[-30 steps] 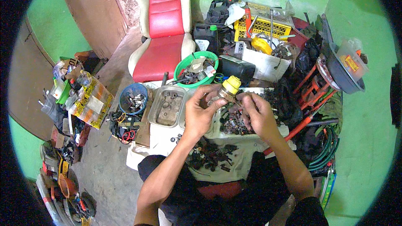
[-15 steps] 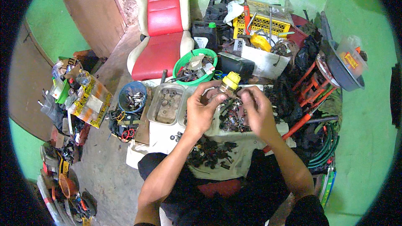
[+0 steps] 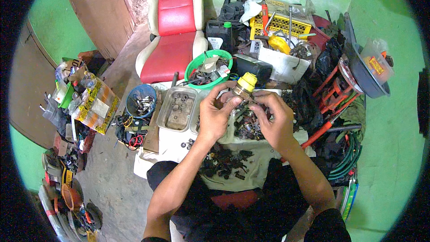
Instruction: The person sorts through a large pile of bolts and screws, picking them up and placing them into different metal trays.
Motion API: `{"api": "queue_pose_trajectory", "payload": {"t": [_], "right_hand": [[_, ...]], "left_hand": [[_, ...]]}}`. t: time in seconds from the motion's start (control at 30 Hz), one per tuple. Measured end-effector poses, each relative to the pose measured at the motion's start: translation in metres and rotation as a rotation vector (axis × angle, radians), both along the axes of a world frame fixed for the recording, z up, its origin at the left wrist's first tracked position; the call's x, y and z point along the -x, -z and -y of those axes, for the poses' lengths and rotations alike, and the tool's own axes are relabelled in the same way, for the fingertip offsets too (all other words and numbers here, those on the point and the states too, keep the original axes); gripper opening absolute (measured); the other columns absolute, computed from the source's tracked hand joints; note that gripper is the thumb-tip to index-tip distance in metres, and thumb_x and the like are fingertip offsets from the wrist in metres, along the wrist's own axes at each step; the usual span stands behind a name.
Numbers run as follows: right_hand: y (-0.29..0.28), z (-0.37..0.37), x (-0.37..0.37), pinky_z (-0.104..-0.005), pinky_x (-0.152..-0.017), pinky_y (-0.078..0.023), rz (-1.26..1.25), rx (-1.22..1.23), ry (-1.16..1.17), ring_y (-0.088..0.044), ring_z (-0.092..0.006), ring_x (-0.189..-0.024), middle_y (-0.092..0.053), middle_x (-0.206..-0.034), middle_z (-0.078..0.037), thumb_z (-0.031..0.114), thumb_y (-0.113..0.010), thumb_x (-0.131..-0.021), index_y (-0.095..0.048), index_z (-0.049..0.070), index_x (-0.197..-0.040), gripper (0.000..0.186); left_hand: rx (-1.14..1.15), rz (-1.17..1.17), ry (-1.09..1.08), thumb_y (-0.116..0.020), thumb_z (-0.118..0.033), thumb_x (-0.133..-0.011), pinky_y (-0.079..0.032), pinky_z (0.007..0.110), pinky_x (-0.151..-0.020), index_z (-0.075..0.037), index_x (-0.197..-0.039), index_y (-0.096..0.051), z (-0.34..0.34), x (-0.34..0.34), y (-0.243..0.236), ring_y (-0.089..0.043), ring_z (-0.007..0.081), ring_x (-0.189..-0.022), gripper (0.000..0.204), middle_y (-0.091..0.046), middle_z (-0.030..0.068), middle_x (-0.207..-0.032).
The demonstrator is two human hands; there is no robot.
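My left hand (image 3: pixel 216 114) grips a small yellow-topped part (image 3: pixel 246 83), its ridged yellow end tilted up and away and its lower body brownish and partly clear. Close beside its lower right side, the thumb and fingertips of my right hand (image 3: pixel 274 115) are closed together; whether they pinch a small piece or the part itself is hidden. Below both hands lies a heap of small mixed parts (image 3: pixel 247 124) in a tray. Nearer to me, dark plastic pieces (image 3: pixel 227 162) are scattered over a pale cloth (image 3: pixel 257 177).
Left of my hands stand a clear tray (image 3: pixel 175 127) with small round parts and a blue basket (image 3: pixel 129 107). Beyond are a green-rimmed basin (image 3: pixel 191 66) and a red and white seat (image 3: pixel 168 58). A red metal stand (image 3: pixel 333 94) and a coiled green hose (image 3: pixel 357 157) stand at the right.
My right fingers have drawn together and moved slightly left, closer to the yellow-topped part. My left hand keeps its hold with the part almost in the same place.
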State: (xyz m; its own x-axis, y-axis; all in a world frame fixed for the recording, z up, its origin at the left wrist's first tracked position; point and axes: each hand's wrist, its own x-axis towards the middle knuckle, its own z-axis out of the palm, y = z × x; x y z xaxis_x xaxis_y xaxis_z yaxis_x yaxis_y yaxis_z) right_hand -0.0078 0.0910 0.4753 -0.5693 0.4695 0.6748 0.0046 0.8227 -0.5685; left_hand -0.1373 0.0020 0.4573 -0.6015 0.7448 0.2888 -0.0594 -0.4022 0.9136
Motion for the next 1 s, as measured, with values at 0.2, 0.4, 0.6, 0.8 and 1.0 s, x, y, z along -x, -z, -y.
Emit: {"api": "queue_pose_trajectory", "payload": {"t": [0.2,0.4,0.6,0.8,1.0], "right_hand": [[-0.002,-0.015,-0.007,-0.0233,-0.045,-0.038,0.224,0.960,-0.324,-0.051,-0.0090,-0.055,-0.057,-0.071,-0.003,0.027,-0.051,-0.091,-0.056,0.000,-0.094,0.028],[0.013,-0.013,-0.001,-0.0267,-0.053,-0.044,0.021,0.072,-0.051,-0.057,-0.0120,-0.067,-0.060,-0.072,-0.005,0.012,-0.063,-0.081,-0.057,0.003,-0.087,0.013],[0.002,-0.003,0.002,-0.0259,-0.053,-0.043,-0.005,0.146,-0.038,-0.056,-0.0103,-0.064,-0.060,-0.072,-0.004,0.017,-0.060,-0.085,-0.058,0.003,-0.089,0.015],[0.005,-0.017,-0.007,-0.0249,-0.054,-0.042,0.277,0.942,-0.367,-0.054,-0.0079,-0.060,-0.058,-0.068,-0.003,0.021,-0.057,-0.088,-0.059,0.001,-0.090,0.020],[0.011,-0.009,-0.003,-0.0316,-0.071,-0.047,0.026,-0.241,0.005,-0.062,-0.0237,-0.080,-0.062,-0.086,-0.011,0.009,-0.064,-0.078,-0.059,0.002,-0.087,0.012]], "left_hand": [[-0.030,-0.039,0.005,-0.062,0.005,-0.079,-0.046,0.028,-0.085,0.001,-0.116,-0.051,0.005,0.001,-0.001,-0.055,0.0152,-0.102,0.039,-0.058,0.0088,-0.110],[0.013,-0.082,0.012,-0.062,0.004,-0.080,-0.046,0.028,-0.086,0.002,-0.116,-0.051,0.002,-0.001,0.001,-0.055,0.0155,-0.103,0.038,-0.057,0.0090,-0.111],[-0.027,0.027,0.030,-0.062,0.004,-0.080,-0.046,0.028,-0.087,0.002,-0.116,-0.051,0.005,0.003,-0.004,-0.055,0.0156,-0.103,0.038,-0.059,0.0108,-0.109],[-0.046,-0.058,-0.004,-0.063,0.005,-0.079,-0.046,0.029,-0.087,0.002,-0.116,-0.050,0.008,0.000,-0.003,-0.055,0.0159,-0.103,0.039,-0.058,0.0103,-0.109],[-0.013,-0.037,0.010,-0.062,0.004,-0.081,-0.046,0.029,-0.086,0.002,-0.116,-0.051,0.004,-0.001,-0.004,-0.056,0.0152,-0.100,0.037,-0.059,0.0099,-0.106]]}}
